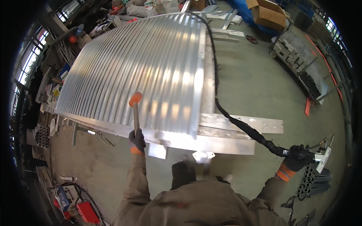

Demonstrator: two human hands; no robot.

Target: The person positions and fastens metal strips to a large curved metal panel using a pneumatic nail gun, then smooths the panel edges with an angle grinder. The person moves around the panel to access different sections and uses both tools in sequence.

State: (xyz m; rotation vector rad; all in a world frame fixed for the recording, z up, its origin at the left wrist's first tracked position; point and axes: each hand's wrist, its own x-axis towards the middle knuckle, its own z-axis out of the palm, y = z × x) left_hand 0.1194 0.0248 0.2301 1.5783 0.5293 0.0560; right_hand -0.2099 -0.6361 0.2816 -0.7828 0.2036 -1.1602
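My left hand (137,141), in a dark glove with an orange cuff, is closed around the handle of a mallet (135,100) with an orange head. The mallet's head is over the near part of a large ribbed metal panel (139,64); whether it touches the panel I cannot tell. Out to the right, my gloved right hand (298,157) is closed around what looks like a welding torch (325,142), its thin tip pointing up and away. A black sheathed cable (245,128) runs from there along the panel's right edge. A pale metal piece (323,160) shows beside this hand.
Flat metal bars (241,123) stick out right of the panel. A loaded cart (298,60) and a cardboard box (267,15) stand at the far right. Dark hollow profiles (313,180) lie below my right hand. A red and blue machine (87,212) with cables sits at lower left.
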